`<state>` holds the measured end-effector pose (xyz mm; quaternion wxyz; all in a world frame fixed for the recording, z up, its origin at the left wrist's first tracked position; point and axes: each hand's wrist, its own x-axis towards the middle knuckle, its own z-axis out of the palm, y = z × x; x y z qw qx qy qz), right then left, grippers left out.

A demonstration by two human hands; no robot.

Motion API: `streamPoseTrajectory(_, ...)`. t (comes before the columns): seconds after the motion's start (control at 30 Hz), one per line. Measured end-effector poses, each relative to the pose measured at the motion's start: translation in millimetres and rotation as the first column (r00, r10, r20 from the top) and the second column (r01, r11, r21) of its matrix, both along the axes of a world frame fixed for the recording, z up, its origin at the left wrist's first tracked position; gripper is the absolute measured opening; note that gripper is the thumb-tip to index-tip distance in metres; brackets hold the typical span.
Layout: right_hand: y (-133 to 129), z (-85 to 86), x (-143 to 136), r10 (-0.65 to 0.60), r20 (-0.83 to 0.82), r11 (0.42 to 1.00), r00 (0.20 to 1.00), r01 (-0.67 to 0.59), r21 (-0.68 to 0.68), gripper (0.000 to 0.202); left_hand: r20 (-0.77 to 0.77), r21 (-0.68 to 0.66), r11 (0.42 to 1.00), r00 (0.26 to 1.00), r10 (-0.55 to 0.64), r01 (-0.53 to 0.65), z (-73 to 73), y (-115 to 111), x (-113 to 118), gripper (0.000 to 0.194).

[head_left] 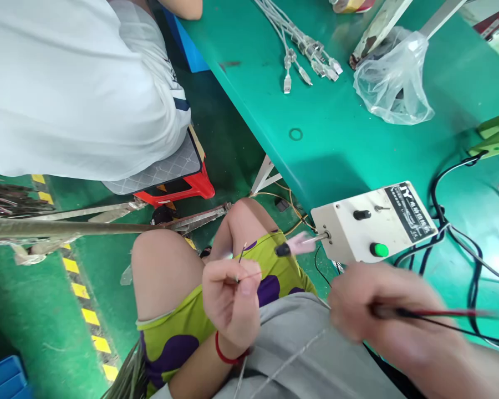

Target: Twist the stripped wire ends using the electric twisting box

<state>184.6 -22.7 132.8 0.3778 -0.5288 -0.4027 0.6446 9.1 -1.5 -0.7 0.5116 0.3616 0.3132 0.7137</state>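
Note:
My left hand [233,302], with a red band at the wrist, is closed in a pinch above my lap. Between its thumb and forefinger are thin wires [242,252], their short ends sticking up. My right hand [382,310], smeared by motion, is wrapped round red and black wires [449,314] that trail off to the right. Just above the right hand, a white control box [374,221] with a green button sits at the table edge. Its spindle [299,244], with a pinkish sleeve and black tip, points toward my left hand. A thin clear cable [291,354] crosses my shirt.
White USB cables [311,52] and a clear plastic bag [395,83] lie on the green table [253,83]. Black cords [436,205] run beside the box. At left, a person in white [75,94] sits on a red stool [183,188]. A pole [66,227] extends by my knee.

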Motion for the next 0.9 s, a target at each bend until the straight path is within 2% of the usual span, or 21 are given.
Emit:
streamPoseTrajectory(0.07,1.4,-11.0,-19.3,0.013,-0.062,0.993,0.998,-0.021,-0.119,0.046,-0.033,0.083,0.995,0.998,-0.048,0.051,3.0,-6.3,1.5,0.007)
streamPoseTrajectory(0.17,0.2,-28.8,-35.7,-0.096,-0.157,0.971,0.983,0.057,-0.233,0.045,-0.107,0.153,0.985,0.992,-0.068,0.085,-1.5,-17.3,1.6,0.016)
streamPoseTrajectory(0.3,-5.7,-43.1,-35.4,-0.186,-0.181,0.981,0.966,0.173,-0.086,0.036,-0.275,0.163,0.982,0.96,-0.051,0.099,-12.7,-26.8,-2.4,0.023)
streamPoseTrajectory(0.43,-8.1,-48.2,-31.4,-0.199,-0.165,0.978,0.966,0.205,0.022,0.027,-0.41,0.193,0.971,0.911,-0.049,0.14,-15.0,-27.6,-5.2,0.022)
streamPoseTrajectory(0.67,-4.8,-54.4,-31.1,-0.228,-0.235,0.973,0.945,0.226,-0.038,0.032,-0.462,0.226,0.96,0.886,-0.043,0.164,-12.0,-22.8,-4.4,0.019)
streamPoseTrajectory(0.9,-7.0,-61.0,-28.5,-0.243,-0.236,0.968,0.941,0.219,-0.126,0.039,-0.399,0.256,0.943,0.912,-0.095,0.211,-11.2,-19.2,-2.2,0.019)
